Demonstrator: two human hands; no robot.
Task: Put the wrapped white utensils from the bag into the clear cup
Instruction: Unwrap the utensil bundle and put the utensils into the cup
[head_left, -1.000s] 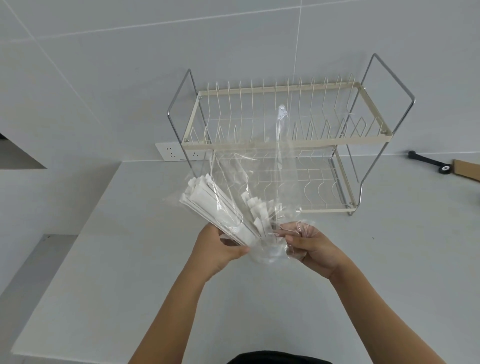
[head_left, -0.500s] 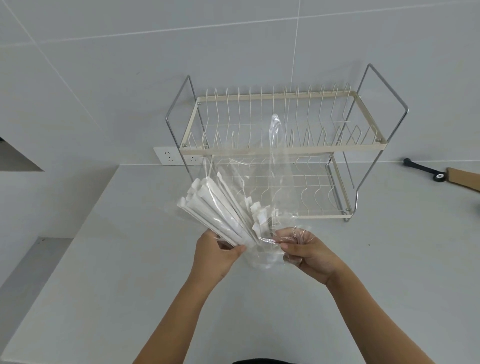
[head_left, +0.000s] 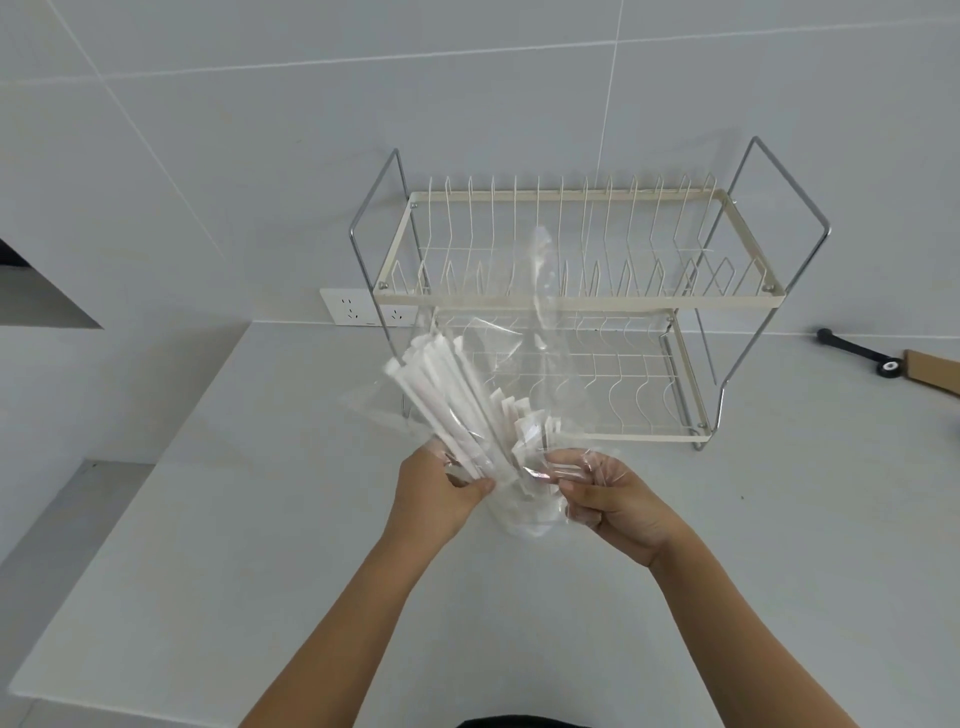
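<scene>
Holding much the same pose as half a second ago, I have both hands raised over the white counter (head_left: 218, 545), though the bundle of wrapped white utensils (head_left: 447, 405) now leans a little further left and its far tips look blurred. My left hand (head_left: 441, 499) is closed around the near end of that bundle, thumb pressed across the front. My right hand (head_left: 613, 501) is pinched shut on crumpled film of the clear bag (head_left: 540, 332), which stands up in a tall twisted strip between my hands and the far rack, as it did before. The utensils fan up and to the far left from my left fingers (head_left: 470, 486); a shorter cluster of white wrapper ends (head_left: 527, 428) pokes up just between my two hands. Below my hands hangs something clear and rounded (head_left: 524, 519); I cannot tell whether it is the cup or the bag's bottom. The two-tier dish rack (head_left: 571, 299) stands at the far wall, with a wall socket (head_left: 358, 307) to its left.
</scene>
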